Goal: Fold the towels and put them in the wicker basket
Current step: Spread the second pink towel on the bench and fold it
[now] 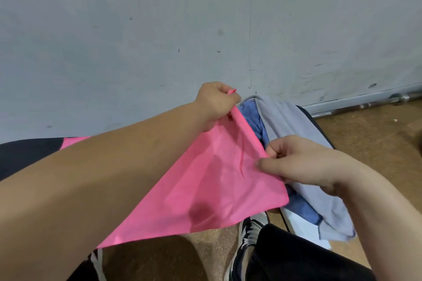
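Left hand point(217, 102) and right hand point(296, 164) each pinch an edge of the pink towel point(205, 185), holding it up.

Looks like a plain, hard-worn indoor room of the utility or back-room sort; exact kind hard to tell. Closed off ahead by a bare grey wall point(159, 29), scuffed, flecked with dark marks and thin cracks. Underfoot, a brown floor point(370, 139), stained and gritty. Along the foot of the wall at the right, a metal pipe point(365, 105). Close against the wall, a heap of towels point(287, 121), blue and grey, low near the floor.
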Tool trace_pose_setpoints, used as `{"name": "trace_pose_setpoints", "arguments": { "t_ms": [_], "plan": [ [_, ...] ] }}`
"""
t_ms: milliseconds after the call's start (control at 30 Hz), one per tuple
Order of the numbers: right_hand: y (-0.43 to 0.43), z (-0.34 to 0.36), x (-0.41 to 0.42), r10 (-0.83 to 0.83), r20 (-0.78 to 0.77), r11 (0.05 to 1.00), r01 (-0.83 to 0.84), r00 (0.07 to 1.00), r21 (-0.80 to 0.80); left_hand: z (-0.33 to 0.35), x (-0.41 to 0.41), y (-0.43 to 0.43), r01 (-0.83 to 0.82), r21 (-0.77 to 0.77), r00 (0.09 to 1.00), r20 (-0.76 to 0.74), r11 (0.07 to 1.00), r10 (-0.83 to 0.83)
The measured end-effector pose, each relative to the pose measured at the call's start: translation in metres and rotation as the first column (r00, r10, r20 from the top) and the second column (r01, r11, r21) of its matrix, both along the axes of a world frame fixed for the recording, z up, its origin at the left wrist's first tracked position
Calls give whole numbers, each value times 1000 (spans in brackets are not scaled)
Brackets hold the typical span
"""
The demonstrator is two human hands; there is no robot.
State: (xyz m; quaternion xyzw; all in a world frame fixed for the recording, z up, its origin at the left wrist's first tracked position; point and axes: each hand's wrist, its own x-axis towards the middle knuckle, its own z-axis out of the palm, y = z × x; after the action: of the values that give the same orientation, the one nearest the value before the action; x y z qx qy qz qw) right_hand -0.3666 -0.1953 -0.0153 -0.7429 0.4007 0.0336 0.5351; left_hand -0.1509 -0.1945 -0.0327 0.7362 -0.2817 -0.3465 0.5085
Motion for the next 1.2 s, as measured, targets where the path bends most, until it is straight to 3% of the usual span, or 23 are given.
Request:
{"name": "trace_pose_setpoints", "arguments": {
  "t_ms": [367, 500, 567, 800, 1100, 1200],
  "plan": [
    [95, -2, 128, 281, 127, 951, -259, 951, -169, -10, 138, 145, -207, 119, 978, -10, 971, 209],
    [141, -8, 188, 302, 151, 953, -296, 941, -61, -21, 188, 200, -295, 131, 955, 20, 947, 294],
    [163, -16, 219, 322, 140, 946, -312, 936, -90, -27, 211, 223, -326, 129, 945, 41, 936, 324],
    [224, -50, 293, 467, 119, 853, -411, 876, -321, -52, 277, 266, -356, 88, 928, 152, 930, 341],
    [252, -67, 323, 410, 331, 912, -371, 850, -177, -72, 311, 299, -411, 120, 893, 254, 904, 372],
    [237, -74, 319, 451, 242, 861, -347, 859, -372, -69, 303, 316, -398, 214, 881, 361, 892, 307]
  ]
}}
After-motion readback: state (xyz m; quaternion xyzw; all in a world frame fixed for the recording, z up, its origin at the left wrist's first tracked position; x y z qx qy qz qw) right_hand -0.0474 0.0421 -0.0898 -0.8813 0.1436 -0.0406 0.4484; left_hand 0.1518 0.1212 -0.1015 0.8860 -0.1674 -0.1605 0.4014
